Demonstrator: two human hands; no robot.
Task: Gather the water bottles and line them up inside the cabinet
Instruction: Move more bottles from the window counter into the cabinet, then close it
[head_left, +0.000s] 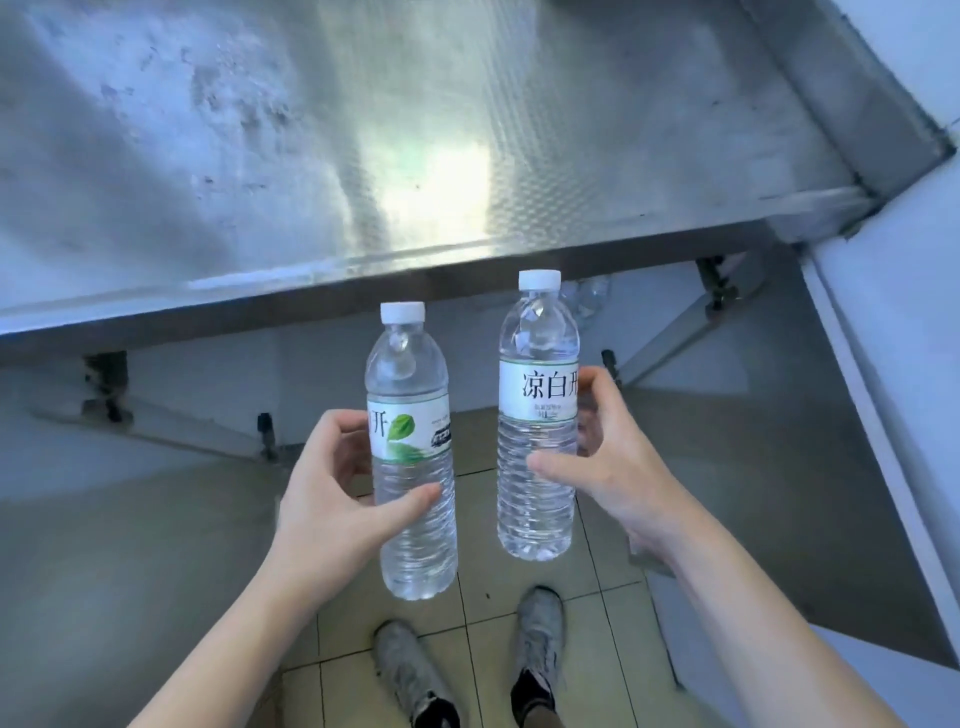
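Note:
I hold two clear water bottles with white caps upright in front of me, above the floor. My left hand (335, 486) grips the left bottle (410, 447) around its middle, thumb across the front below the green leaf label. My right hand (597, 462) grips the right bottle (537, 415), thumb on the front and fingers behind the white label with black characters. Under the steel counter, the cabinet opening (467, 353) lies just beyond the bottles. Another clear bottle (589, 296) shows faintly inside it, behind the right bottle's cap.
A stainless steel countertop (363, 156) fills the upper frame, its front edge just above the bottle caps. Open cabinet doors stand at the left (130, 519) and right (893, 415), hinges visible. My two shoes (467, 670) stand on a tiled floor below.

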